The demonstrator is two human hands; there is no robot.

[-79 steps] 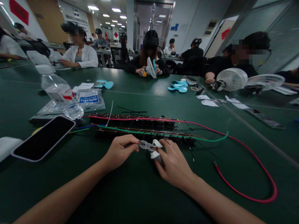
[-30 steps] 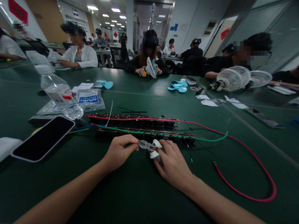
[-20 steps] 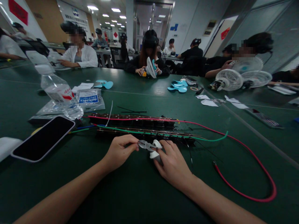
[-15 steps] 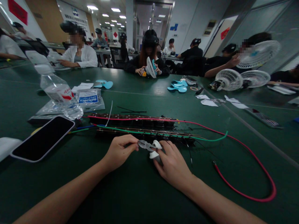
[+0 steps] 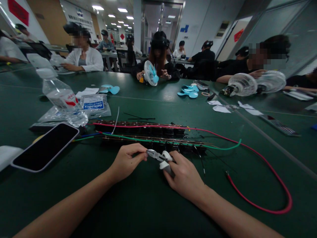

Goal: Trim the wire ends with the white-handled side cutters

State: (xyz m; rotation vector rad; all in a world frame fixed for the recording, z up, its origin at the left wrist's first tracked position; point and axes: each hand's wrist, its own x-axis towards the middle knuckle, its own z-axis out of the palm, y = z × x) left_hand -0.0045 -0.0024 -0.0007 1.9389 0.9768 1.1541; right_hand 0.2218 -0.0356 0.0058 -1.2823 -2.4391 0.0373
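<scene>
My right hand [image 5: 185,175] is closed around the white-and-grey handles of a pair of pliers [image 5: 155,154], with fingers between the handles. The metal jaws point left and meet the fingertips of my left hand [image 5: 130,160], which is closed in a pinch. Whatever those fingertips hold is too small to make out. Just beyond both hands lie two long black slotted strips with copper-coloured wires [image 5: 138,138]. A green wire [image 5: 223,148] and a red cable [image 5: 274,172] run along them. A white cable tie [image 5: 116,120] sticks up from the strips.
On the left are a phone [image 5: 46,147], a water bottle [image 5: 61,96] and a plastic bag with a blue label [image 5: 95,104]. Blue fan blades [image 5: 189,92] lie farther back. Co-workers across the table handle fans [image 5: 151,73] and fan guards [image 5: 242,84].
The pliers have turned slightly in my right hand; my left hand has hardly moved. Across the table, one co-worker has turned a fan, and another at right has lowered a fan guard.
</scene>
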